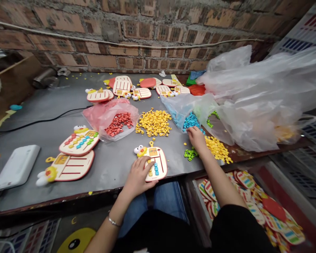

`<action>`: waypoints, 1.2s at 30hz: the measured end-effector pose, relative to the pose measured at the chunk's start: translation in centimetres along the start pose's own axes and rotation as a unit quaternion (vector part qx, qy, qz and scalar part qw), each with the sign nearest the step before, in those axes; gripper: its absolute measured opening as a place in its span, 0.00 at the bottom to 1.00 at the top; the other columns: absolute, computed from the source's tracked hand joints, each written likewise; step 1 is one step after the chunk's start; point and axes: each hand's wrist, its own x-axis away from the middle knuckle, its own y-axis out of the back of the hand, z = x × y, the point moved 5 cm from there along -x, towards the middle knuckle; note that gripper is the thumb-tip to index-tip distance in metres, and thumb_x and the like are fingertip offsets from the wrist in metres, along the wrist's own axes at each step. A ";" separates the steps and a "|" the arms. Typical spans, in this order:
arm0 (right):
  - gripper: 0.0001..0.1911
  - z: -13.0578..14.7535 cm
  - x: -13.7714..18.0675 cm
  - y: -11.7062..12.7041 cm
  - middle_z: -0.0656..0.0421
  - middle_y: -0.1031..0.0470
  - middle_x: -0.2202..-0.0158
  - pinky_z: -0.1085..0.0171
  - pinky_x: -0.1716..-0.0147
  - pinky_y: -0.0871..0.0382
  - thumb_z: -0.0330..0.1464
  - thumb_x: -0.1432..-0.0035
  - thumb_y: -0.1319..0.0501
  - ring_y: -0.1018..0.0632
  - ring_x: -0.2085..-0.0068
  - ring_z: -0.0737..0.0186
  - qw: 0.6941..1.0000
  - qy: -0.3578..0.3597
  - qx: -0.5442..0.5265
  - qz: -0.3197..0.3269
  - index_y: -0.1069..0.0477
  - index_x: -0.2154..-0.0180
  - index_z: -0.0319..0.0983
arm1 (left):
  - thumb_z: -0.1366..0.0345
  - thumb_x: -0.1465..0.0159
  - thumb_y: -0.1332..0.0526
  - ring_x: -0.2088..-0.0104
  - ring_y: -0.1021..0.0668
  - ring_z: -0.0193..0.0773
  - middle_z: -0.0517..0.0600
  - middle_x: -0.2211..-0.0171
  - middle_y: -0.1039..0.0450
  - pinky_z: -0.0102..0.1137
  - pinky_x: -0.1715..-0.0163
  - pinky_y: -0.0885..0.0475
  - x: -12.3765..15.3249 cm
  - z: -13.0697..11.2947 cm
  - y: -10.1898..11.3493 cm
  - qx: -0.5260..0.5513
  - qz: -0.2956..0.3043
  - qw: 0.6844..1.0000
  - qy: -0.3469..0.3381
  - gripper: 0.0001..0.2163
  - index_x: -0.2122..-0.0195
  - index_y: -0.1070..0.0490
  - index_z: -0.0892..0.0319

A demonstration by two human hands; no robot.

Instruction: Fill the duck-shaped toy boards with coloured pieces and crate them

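My left hand (139, 175) grips the left and lower edge of a cream toy board (161, 171) with a red rim and a yellow-beaked, goggle-eyed head. Yellow and blue beads sit in some of its slots; the rightmost slot shows bare. My fingers cover part of the yellow row. At the mouth of a clear bag, my right hand (197, 137) has its fingertips pinched together beside the blue beads (191, 120). What the fingertips hold, if anything, is hidden. Yellow beads (155, 122) lie heaped behind the board, and red beads (118, 123) spill from a pink-tinted bag (94, 113).
Green beads (190, 154) and flat yellow pieces (217, 149) lie near my right forearm. Two boards (77, 165) are stacked at left by a white box (17, 167). More boards (141, 93) stand at the back. Large plastic bags (260, 102) fill the right. A bin below holds finished-looking boards (274, 207).
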 end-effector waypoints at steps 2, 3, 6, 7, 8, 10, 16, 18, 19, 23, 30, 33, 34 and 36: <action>0.09 1.9 1.0 0.3 0.53 0.29 0.64 0.61 0.64 0.31 0.29 0.40 0.47 0.26 0.62 0.57 0.993 0.007 -0.118 -0.021 0.28 0.65 0.38 | 0.56 0.45 0.35 0.41 0.37 0.53 0.59 0.43 0.39 0.47 0.44 0.40 0.0 0.0 0.0 0.000 0.002 1.000 0.001 0.29 0.43 0.38 0.57; 0.08 3.1 1.6 0.2 0.54 0.29 0.64 0.61 0.65 0.31 0.31 0.40 0.46 0.26 0.64 0.58 0.984 0.010 -0.177 -0.018 0.28 0.65 0.39 | 0.56 0.45 0.35 0.42 0.37 0.53 0.59 0.43 0.39 0.47 0.44 0.40 0.0 0.0 -0.1 0.000 0.004 1.000 0.000 0.29 0.43 0.38 0.57; 0.06 7.5 3.5 -0.9 0.56 0.30 0.63 0.63 0.70 0.30 0.35 0.43 0.39 0.26 0.67 0.61 0.947 0.020 -0.318 0.033 0.27 0.64 0.40 | 0.57 0.45 0.35 0.42 0.37 0.53 0.58 0.43 0.39 0.46 0.45 0.40 0.0 0.0 0.0 -0.002 0.002 1.000 -0.001 0.29 0.43 0.37 0.56; 0.07 8.9 4.1 -1.4 0.56 0.30 0.63 0.64 0.70 0.30 0.35 0.43 0.38 0.26 0.67 0.62 0.936 0.027 -0.346 0.058 0.27 0.63 0.40 | 0.56 0.46 0.35 0.42 0.37 0.53 0.58 0.43 0.39 0.46 0.45 0.40 0.0 0.0 0.0 -0.003 0.000 1.000 -0.001 0.29 0.43 0.37 0.56; 0.07 10.2 4.5 -1.9 0.56 0.29 0.63 0.64 0.69 0.30 0.36 0.43 0.37 0.26 0.66 0.62 0.927 0.036 -0.363 0.083 0.27 0.63 0.40 | 0.56 0.46 0.35 0.42 0.37 0.53 0.58 0.43 0.39 0.45 0.45 0.39 0.0 0.0 0.0 -0.003 -0.002 1.000 -0.001 0.29 0.43 0.37 0.56; 0.07 12.0 5.0 -2.8 0.56 0.28 0.64 0.64 0.68 0.30 0.35 0.41 0.39 0.26 0.65 0.62 0.922 0.055 -0.364 0.121 0.26 0.64 0.40 | 0.57 0.46 0.35 0.42 0.37 0.54 0.58 0.43 0.39 0.46 0.45 0.39 0.0 0.0 0.0 -0.003 -0.003 1.000 0.000 0.29 0.43 0.37 0.56; 0.08 12.0 4.5 -5.0 0.57 0.24 0.68 0.63 0.65 0.32 0.36 0.43 0.38 0.25 0.65 0.61 0.918 0.021 -0.374 0.128 0.24 0.67 0.38 | 0.56 0.44 0.36 0.42 0.37 0.54 0.58 0.43 0.39 0.47 0.44 0.40 0.0 0.0 -0.1 0.002 0.004 1.000 -0.002 0.29 0.42 0.38 0.56; 0.10 11.6 4.4 -5.9 0.57 0.23 0.69 0.64 0.66 0.31 0.38 0.45 0.36 0.24 0.66 0.61 0.890 -0.022 -0.430 0.149 0.24 0.67 0.38 | 0.56 0.45 0.36 0.42 0.37 0.54 0.58 0.42 0.40 0.47 0.44 0.40 -0.1 0.1 -0.1 0.003 0.005 1.000 -0.002 0.29 0.43 0.38 0.56; 0.11 11.6 4.5 -6.3 0.57 0.23 0.69 0.64 0.67 0.31 0.39 0.46 0.36 0.24 0.67 0.61 0.876 -0.040 -0.452 0.160 0.25 0.67 0.38 | 0.56 0.44 0.36 0.42 0.38 0.54 0.58 0.42 0.40 0.46 0.44 0.40 -0.1 0.1 -0.1 0.004 0.005 1.000 -0.002 0.29 0.43 0.38 0.56; 0.09 12.1 4.7 -6.3 0.58 0.24 0.70 0.64 0.67 0.31 0.37 0.45 0.37 0.25 0.68 0.62 0.897 -0.050 -0.413 0.149 0.25 0.67 0.37 | 0.56 0.44 0.36 0.41 0.38 0.53 0.58 0.42 0.40 0.46 0.44 0.40 -0.1 0.1 -0.1 0.005 0.008 1.000 -0.003 0.29 0.43 0.38 0.56; 0.07 15.3 6.8 -2.5 0.53 0.27 0.57 0.59 0.55 0.31 0.32 0.40 0.40 0.26 0.55 0.58 0.914 0.149 -0.334 0.177 0.25 0.60 0.39 | 0.55 0.45 0.35 0.42 0.37 0.53 0.58 0.42 0.40 0.46 0.44 0.40 -0.2 0.0 0.1 0.000 0.008 1.000 -0.003 0.32 0.40 0.40 0.56; 0.06 15.6 7.9 -2.3 0.54 0.26 0.61 0.58 0.53 0.32 0.32 0.39 0.40 0.26 0.55 0.57 0.914 0.190 -0.291 0.211 0.26 0.62 0.40 | 0.55 0.44 0.35 0.42 0.37 0.53 0.58 0.42 0.40 0.46 0.44 0.40 -0.2 0.0 0.1 0.000 0.009 1.000 -0.002 0.32 0.40 0.40 0.55; 0.06 15.4 7.9 -2.4 0.55 0.25 0.62 0.58 0.55 0.32 0.32 0.39 0.41 0.26 0.56 0.57 0.920 0.179 -0.284 0.200 0.26 0.63 0.40 | 0.55 0.44 0.35 0.42 0.37 0.53 0.58 0.42 0.40 0.46 0.44 0.40 -0.2 0.0 0.1 0.001 0.009 1.000 -0.001 0.32 0.40 0.40 0.56; 0.06 14.7 7.6 -2.4 0.55 0.25 0.65 0.59 0.57 0.31 0.31 0.37 0.43 0.25 0.59 0.58 0.933 0.139 -0.291 0.161 0.27 0.63 0.40 | 0.55 0.44 0.35 0.41 0.38 0.53 0.58 0.42 0.40 0.46 0.44 0.40 -0.2 0.0 0.1 0.005 0.009 1.000 0.000 0.31 0.41 0.39 0.56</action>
